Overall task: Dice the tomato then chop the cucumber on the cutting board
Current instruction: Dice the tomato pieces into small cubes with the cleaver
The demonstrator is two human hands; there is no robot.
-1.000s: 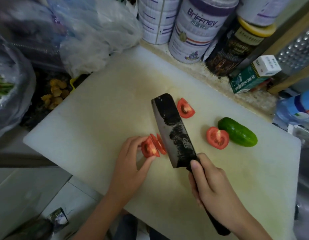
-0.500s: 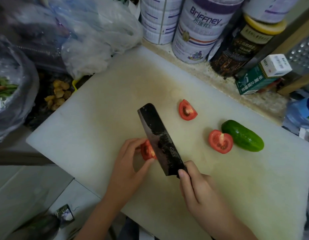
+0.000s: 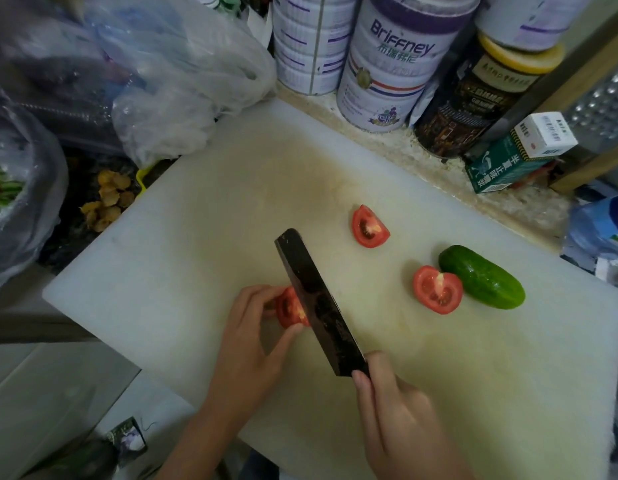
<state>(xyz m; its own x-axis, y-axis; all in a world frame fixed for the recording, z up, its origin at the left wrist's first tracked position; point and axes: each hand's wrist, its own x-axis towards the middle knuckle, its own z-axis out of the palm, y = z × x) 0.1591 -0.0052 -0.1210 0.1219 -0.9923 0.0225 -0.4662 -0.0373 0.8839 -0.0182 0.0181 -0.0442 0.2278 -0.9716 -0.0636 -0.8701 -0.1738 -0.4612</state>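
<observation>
Left hand (image 3: 247, 341) pinches a tomato wedge (image 3: 287, 308), right hand (image 3: 397, 420) fingers (image 3: 362, 384) clamp the cleaver (image 3: 318, 303), cucumber (image 3: 482, 277) at three o'clock.

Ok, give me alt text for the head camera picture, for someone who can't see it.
A person's right hand holds a dark cleaver against a tomato piece that the left hand pinches on a white cutting board. A tomato wedge, a tomato half and a whole cucumber lie farther right; tins and plastic bags crowd the board's far edge.
</observation>
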